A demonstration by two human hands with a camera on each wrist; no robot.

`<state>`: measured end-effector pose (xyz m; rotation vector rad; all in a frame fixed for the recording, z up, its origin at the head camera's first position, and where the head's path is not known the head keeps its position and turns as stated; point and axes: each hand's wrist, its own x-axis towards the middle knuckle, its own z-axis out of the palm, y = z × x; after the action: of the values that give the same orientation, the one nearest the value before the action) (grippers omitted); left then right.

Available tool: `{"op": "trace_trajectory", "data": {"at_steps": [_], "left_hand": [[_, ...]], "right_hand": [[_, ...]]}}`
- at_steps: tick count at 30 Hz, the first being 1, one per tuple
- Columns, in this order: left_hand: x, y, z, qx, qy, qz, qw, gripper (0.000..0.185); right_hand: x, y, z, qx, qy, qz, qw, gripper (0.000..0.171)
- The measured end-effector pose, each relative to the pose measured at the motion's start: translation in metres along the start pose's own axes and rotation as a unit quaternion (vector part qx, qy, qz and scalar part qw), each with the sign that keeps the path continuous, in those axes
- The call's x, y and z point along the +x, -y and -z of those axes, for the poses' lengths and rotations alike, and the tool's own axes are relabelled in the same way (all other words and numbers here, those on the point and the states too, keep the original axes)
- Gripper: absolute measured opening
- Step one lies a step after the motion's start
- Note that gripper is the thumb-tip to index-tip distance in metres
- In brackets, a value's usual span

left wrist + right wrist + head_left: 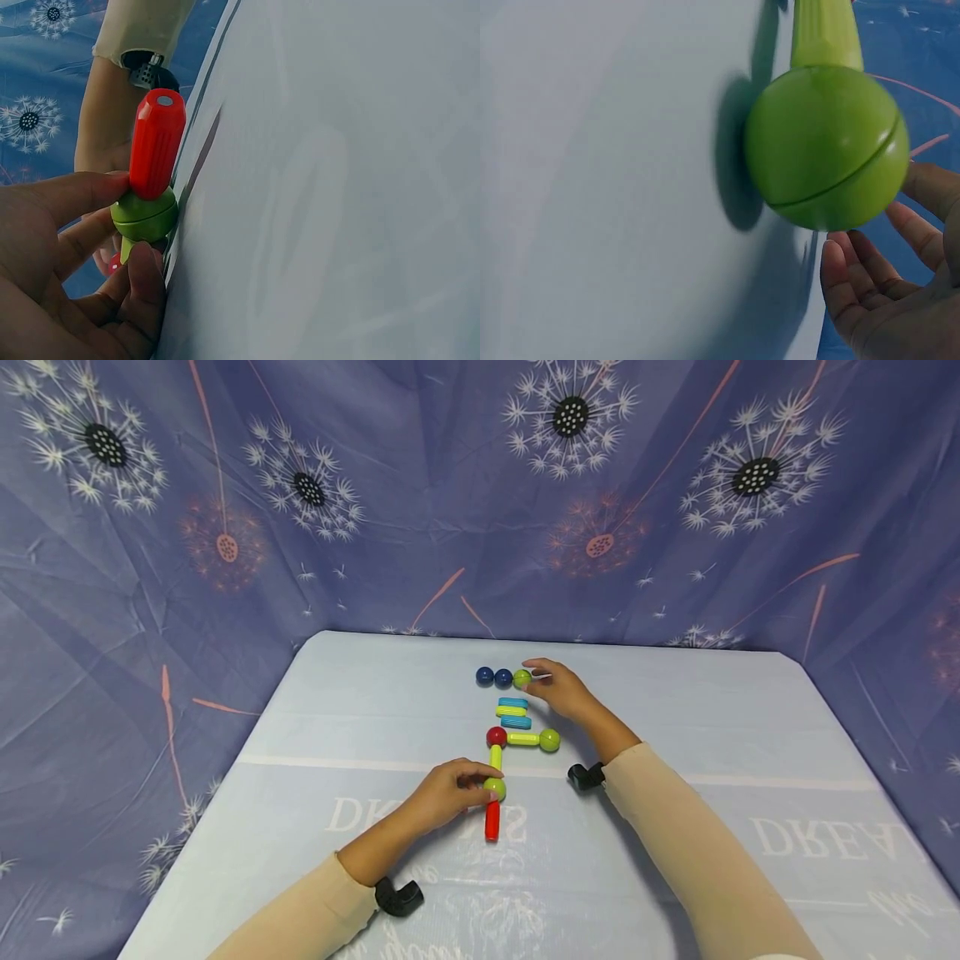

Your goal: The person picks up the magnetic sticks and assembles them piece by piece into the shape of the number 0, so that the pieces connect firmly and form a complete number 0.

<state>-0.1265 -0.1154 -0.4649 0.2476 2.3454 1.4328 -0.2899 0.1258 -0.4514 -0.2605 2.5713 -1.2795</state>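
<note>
My left hand [448, 792] pinches a green ball [494, 790] between fingers and thumb. A red rod [492, 822] juts from that ball toward me; its end faces the left wrist view. A yellow-green rod [496, 758] links the ball to a red ball [497, 737]. Sideways from the red ball, another yellow-green rod [523, 739] leads to a second green ball [550, 741], large in the right wrist view. At the back, my right hand [564, 689] has its fingers spread around a loose green ball [522, 679]; a firm grip does not show.
Two dark blue balls [494, 677] stand in line left of the loose green ball. Between them and the joined pieces lie two blue rods [515, 722] and a yellow-green rod [512, 712]. A patterned cloth [420, 527] hangs behind the white table [360, 693].
</note>
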Motion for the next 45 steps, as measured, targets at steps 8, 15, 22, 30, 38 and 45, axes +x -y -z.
{"op": "trace_trajectory", "data": {"at_steps": [8, 15, 22, 30, 38, 45], "left_hand": [[0.001, 0.001, -0.001, 0.004, 0.002, 0.006, 1.0, 0.027], [0.0, 0.0, 0.0, -0.002, 0.001, 0.006, 1.0, 0.025], [0.0, -0.001, 0.0, -0.005, 0.001, 0.008, 1.0, 0.026], [0.0, -0.001, 0.0, -0.006, 0.002, 0.007, 1.0, 0.027], [0.0, 0.0, 0.0, -0.011, 0.004, 0.006, 0.9999, 0.025], [0.001, 0.0, 0.0, -0.014, 0.003, 0.012, 0.9998, 0.025]], "right_hand": [[0.007, -0.005, -0.001, -0.03, -0.002, -0.012, 0.999, 0.048], [0.013, -0.004, 0.0, -0.047, 0.014, -0.007, 0.999, 0.048], [0.016, 0.0, -0.001, -0.07, 0.014, -0.015, 0.997, 0.042], [0.017, 0.001, -0.003, -0.071, 0.005, -0.033, 0.997, 0.036], [0.012, -0.002, 0.0, -0.048, -0.011, -0.045, 0.998, 0.036], [0.004, -0.003, 0.004, -0.01, -0.02, -0.05, 0.998, 0.036]]}}
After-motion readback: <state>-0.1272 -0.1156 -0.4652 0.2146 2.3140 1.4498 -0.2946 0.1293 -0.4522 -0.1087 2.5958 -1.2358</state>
